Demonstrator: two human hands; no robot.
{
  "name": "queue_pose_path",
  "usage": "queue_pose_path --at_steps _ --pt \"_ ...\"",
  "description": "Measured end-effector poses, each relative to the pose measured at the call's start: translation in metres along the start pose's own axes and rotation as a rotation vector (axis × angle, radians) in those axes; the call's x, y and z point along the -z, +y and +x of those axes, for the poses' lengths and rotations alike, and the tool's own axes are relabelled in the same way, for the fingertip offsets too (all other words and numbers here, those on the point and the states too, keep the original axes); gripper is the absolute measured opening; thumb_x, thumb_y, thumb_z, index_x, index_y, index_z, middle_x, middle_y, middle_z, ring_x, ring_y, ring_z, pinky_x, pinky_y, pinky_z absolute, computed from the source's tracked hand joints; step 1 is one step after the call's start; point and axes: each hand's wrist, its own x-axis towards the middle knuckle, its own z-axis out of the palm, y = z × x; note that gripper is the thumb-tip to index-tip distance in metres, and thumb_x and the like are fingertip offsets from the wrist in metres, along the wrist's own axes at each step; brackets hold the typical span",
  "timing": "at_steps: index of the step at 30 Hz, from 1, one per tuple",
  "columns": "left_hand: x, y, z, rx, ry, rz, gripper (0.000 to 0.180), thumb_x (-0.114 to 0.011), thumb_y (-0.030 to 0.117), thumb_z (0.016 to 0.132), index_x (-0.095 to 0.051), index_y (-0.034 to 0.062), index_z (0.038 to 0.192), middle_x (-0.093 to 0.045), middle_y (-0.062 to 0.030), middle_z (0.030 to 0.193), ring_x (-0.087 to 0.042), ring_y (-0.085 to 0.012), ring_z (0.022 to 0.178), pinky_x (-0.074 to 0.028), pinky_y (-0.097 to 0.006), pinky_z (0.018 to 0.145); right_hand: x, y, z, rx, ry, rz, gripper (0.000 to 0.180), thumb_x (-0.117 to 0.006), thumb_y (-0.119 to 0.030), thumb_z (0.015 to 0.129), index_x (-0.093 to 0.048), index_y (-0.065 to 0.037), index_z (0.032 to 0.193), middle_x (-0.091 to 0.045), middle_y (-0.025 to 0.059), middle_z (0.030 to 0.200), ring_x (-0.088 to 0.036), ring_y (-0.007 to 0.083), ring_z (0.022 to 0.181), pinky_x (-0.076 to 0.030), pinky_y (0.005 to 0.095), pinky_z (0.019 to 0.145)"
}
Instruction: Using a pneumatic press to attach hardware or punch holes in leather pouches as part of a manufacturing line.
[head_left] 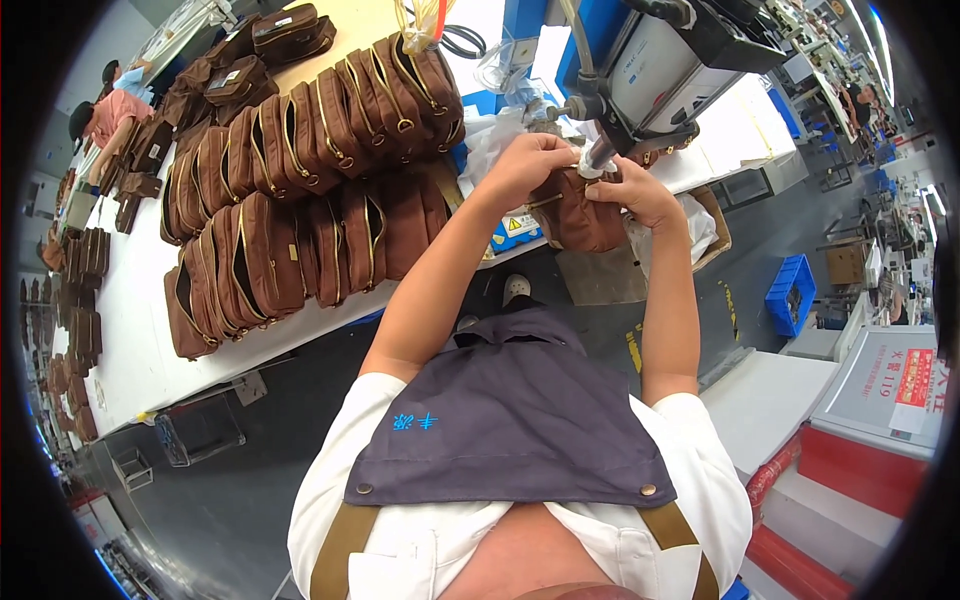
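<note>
Both my hands are raised at a press machine [655,75], on either side of its metal ram [601,155]. A small brown bag [585,218] hangs beneath the ram, at the table's edge. My left hand [530,168] pinches the bag's upper part from the left, its fingertips close to the ram. From the right, my right hand [640,193] grips the same bag, with thumb and fingers bent around its top edge. The ram's tip and my fingers hide the spot between them, so I cannot make out any small part there.
Two rows of brown zippered bags [310,130] stand packed on the white table [130,330] to the left. Clear plastic [490,140] lies beside the press. A cardboard box [712,225] is at the right, a blue crate [791,295] on the floor. Another person [115,120] works far left.
</note>
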Motion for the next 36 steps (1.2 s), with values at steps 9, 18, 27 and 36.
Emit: queue_pose_path --at_steps 9,18,27,36 --pt "-0.001 -0.005 -0.004 -0.045 0.034 -0.026 0.012 -0.063 0.017 0.089 -0.063 0.0056 0.087 -0.064 -0.0007 0.08 -0.059 -0.0066 0.07 -0.045 -0.021 0.061 -0.022 -0.021 -0.021 0.079 0.04 -0.165 0.056 -0.077 -0.016 0.077 -0.051 -0.002 0.125 -0.059 0.0039 0.112 -0.055 0.0129 0.102 -0.044 0.0287 0.091" --pt "-0.015 -0.006 -0.036 -0.096 0.103 0.03 0.018 -0.064 0.018 0.091 -0.062 0.0013 0.095 -0.065 -0.0022 0.086 -0.06 -0.0068 0.075 -0.047 -0.02 0.065 -0.052 -0.014 -0.04 0.366 0.516 -0.843 0.063 -0.072 -0.027 0.066 -0.053 -0.002 0.12 -0.06 0.0177 0.106 -0.06 0.0343 0.099 -0.049 0.0396 0.085" --pt "0.094 -0.07 -0.105 -0.412 0.847 1.285 0.019 -0.067 0.011 0.077 -0.064 0.0036 0.094 -0.061 -0.0153 0.101 -0.055 -0.0344 0.096 -0.045 -0.043 0.084 0.077 -0.02 -0.127 -0.014 0.716 -0.808 0.047 -0.068 -0.023 0.067 -0.062 -0.006 0.111 -0.068 0.017 0.096 -0.066 0.0317 0.091 -0.052 0.0381 0.082" --pt "0.077 -0.136 -0.121 -0.235 0.928 1.658 0.039 -0.07 0.019 0.076 -0.059 0.0043 0.111 -0.055 -0.0152 0.115 -0.047 -0.0353 0.115 -0.035 -0.048 0.101 0.266 0.033 -0.044 0.15 1.222 -0.837 0.048 -0.069 -0.023 0.069 -0.059 -0.01 0.114 -0.067 0.0139 0.105 -0.064 0.0316 0.097 -0.05 0.0391 0.085"
